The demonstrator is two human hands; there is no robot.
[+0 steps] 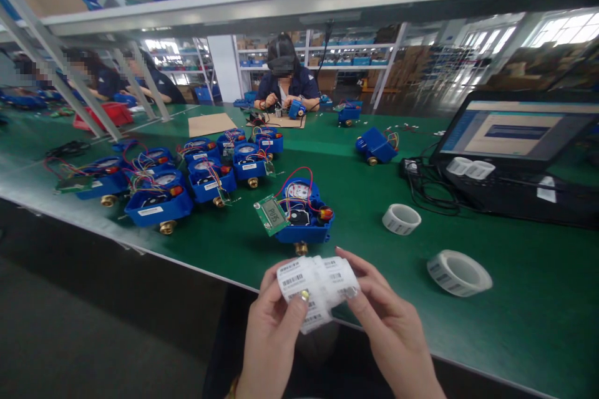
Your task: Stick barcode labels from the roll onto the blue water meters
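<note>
"What are the hands doing?"

"Both grip the white barcode labels (321,287), held just off the near edge of the green tabletop (528,330). The left hand (271,330) pinches one side, its thumb on top and its other fingers behind. The right hand (393,318) does likewise on the other side."

"So the fingers are closed on the paper?"

"Yes, narrow, with the labels between thumb and fingers on each side. The labels overlap in the middle; I can't tell whether they are one piece or two."

"And just beyond them?"

"An open blue meter (306,235) stands near the tabletop's edge, a red wire arching over its dial. A green circuit board (272,215) with a small screen leans at its left side."

"Anything to the right?"

"Two rolls of labels: a smaller roll (401,223) and, nearer, a larger roll (444,277). Behind them sits an open laptop (515,131), with white stickers (470,168) on it."

"What about the left?"

"A cluster of blue meters (161,209), wires loose on top, several with a white label on the front. Across the tabletop, a co-worker (286,84) bends over another blue meter (297,110)."
</note>
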